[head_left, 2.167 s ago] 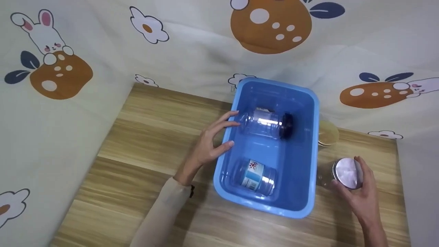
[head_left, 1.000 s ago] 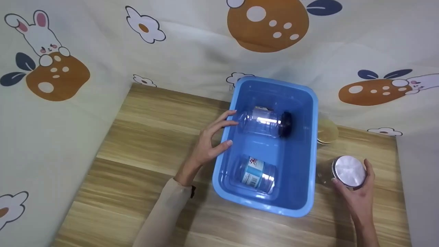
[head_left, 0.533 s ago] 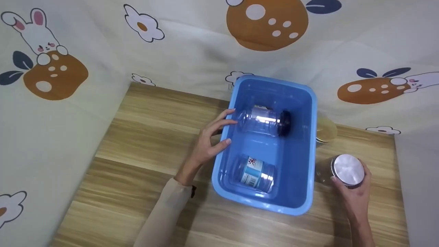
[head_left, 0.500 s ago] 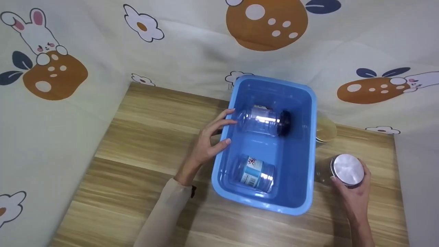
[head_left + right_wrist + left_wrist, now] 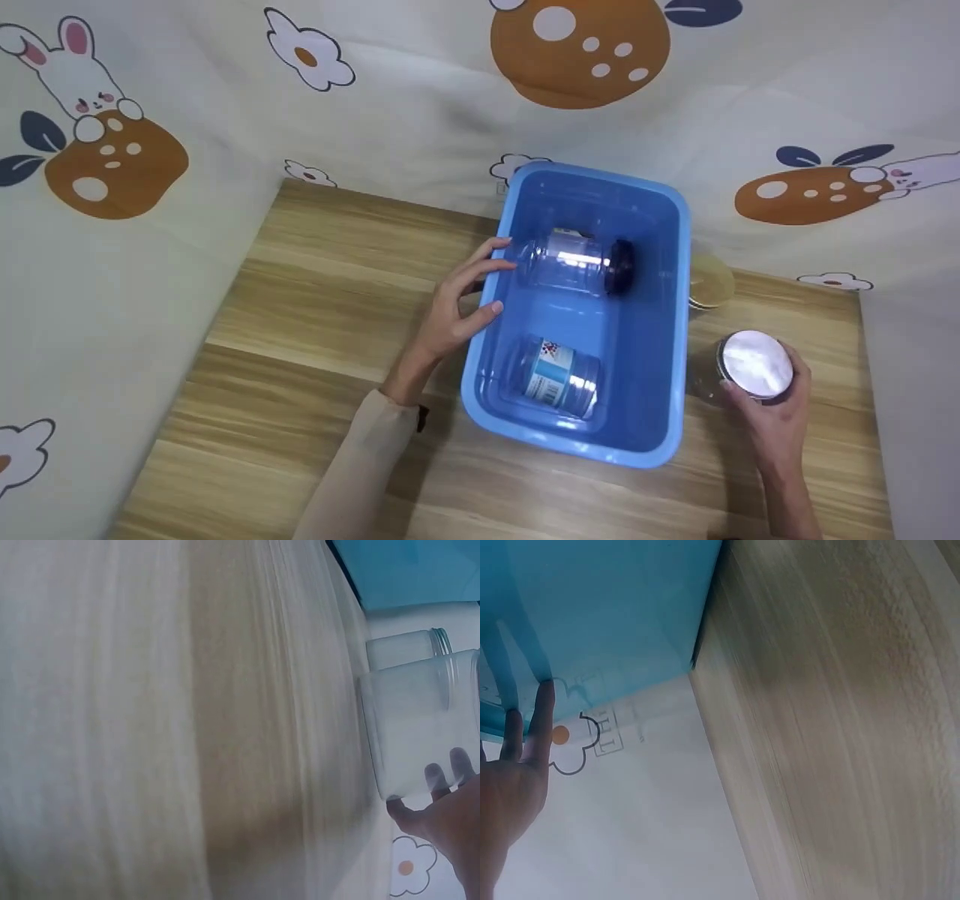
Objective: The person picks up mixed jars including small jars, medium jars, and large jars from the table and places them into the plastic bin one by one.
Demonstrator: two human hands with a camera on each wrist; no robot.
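A blue plastic tub (image 5: 679, 360) stands on the wooden table. My left hand (image 5: 454, 307) rests on its left rim, fingers fairly straight and thumb apart. In the left wrist view, fingers of the left hand (image 5: 514, 791) touch the tub's wall. Inside the tub lie two clear jars on their sides: a dark-lidded jar (image 5: 570, 262) at the back and a blue-labelled jar (image 5: 559, 379) at the front. Right of the tub, my right hand (image 5: 780, 416) grips an upright clear jar with a silver lid (image 5: 757, 364). The right wrist view shows its clear side (image 5: 420, 727) and the curled fingers.
Behind the silver-lidded jar, against the tub's right side, stands another jar with a yellowish lid (image 5: 711, 281). A patterned cloth (image 5: 420, 112) hangs along the back and sides of the wooden table (image 5: 315, 300).
The right hand and the silver-lidded jar have shifted slightly back and toward the tub; the lid shows more fully. The left hand stays on the rim. The whole head view drifts a little.
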